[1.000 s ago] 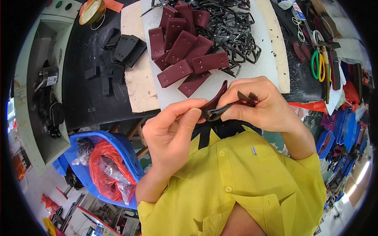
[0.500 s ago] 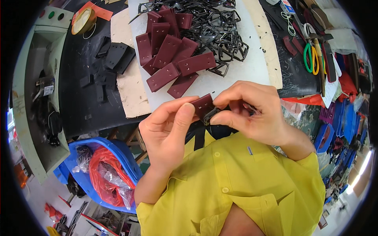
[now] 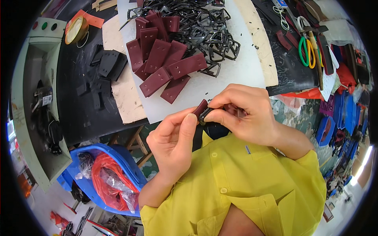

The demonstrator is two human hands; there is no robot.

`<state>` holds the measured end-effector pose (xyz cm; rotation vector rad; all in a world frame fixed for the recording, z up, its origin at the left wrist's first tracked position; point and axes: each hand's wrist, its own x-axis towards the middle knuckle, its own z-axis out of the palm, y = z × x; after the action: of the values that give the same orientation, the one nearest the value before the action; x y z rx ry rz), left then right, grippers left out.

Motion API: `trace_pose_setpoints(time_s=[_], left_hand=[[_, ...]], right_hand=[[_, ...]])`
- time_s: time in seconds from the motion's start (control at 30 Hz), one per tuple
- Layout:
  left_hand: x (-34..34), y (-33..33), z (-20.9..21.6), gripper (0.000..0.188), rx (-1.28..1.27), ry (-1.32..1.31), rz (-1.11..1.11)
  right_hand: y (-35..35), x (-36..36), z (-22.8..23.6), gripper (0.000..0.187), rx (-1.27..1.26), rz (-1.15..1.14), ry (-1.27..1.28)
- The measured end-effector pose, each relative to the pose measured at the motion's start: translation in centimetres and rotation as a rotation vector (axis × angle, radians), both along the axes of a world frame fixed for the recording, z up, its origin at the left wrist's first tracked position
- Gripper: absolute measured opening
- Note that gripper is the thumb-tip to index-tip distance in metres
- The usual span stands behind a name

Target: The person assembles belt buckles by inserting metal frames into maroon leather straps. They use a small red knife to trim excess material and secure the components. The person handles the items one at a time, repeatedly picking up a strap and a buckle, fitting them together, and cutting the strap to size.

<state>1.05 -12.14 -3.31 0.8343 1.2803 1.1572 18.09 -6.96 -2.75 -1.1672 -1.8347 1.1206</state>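
Where the grey metal housing (image 3: 19, 110) stands: far left in my head view, buttons (image 3: 44, 26) at its top end, dark items (image 3: 54, 128) inside.
Blue bin (image 3: 132, 167): lower than the tabletop (image 3: 82, 114), holding red plastic (image 3: 106, 165) and clear plastic (image 3: 128, 195).
Black pieces (image 3: 112, 65): a loose group on the tabletop, the larger ones reaching the pale board (image 3: 128, 102).
Maroon pieces (image 3: 157, 57): heaped on the white sheet (image 3: 236, 72), flat, with small holes.
Left hand (image 3: 171, 145): I see thumb and forefinger pinched on the held maroon piece (image 3: 201, 107), which is between the heap and the yellow shirt (image 3: 244, 173).
Buckle heap (image 3: 212, 35): black open frames, tangled, touching the maroon pieces.
Right hand (image 3: 248, 114): fingers pinched on a black buckle (image 3: 204, 114), against the held maroon piece; whether one passes through the other, I cannot tell. Something dark red (image 3: 241, 113) shows inside the curled fingers.
Yellow handle loop (image 3: 314, 61): beside a green one (image 3: 301, 55), among tools at the tabletop's right.
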Motion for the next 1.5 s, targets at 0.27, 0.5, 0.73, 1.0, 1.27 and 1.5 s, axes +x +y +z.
trace_pose_setpoints(time_s=[0.27, 0.5, 0.73, 1.0, 1.27, 1.5], left_hand=[[-0.8, 1.0, 0.2, 0.031, 0.045, -0.054, -0.174], [-0.3, 1.6, 0.0, 0.046, 0.043, -0.216, -0.101], [-1.0, 3.0, -0.1, 0.044, -0.07, -0.229, -0.037], [-0.6, 3.0, 0.0, 0.042, -0.078, -0.221, -0.04], [0.2, 2.5, -0.2, 0.029, 0.02, -0.111, 0.064], [-1.6, 1.9, 0.5, 0.024, -0.231, -0.289, -0.085]], right_hand=[[0.5, 0.6, -0.5, 0.021, -0.578, 0.085, 0.268], [0.7, -0.2, -0.4, 0.022, -0.72, -0.087, 0.414], [1.1, -0.1, 0.1, 0.016, -0.77, 0.0, 0.373], [1.4, 0.5, 0.5, 0.02, -0.815, 0.005, 0.324], [0.3, 0.3, -0.5, 0.015, 0.145, -0.014, 0.043], [0.7, 1.6, -1.4, 0.035, 0.805, 0.228, -0.217]])
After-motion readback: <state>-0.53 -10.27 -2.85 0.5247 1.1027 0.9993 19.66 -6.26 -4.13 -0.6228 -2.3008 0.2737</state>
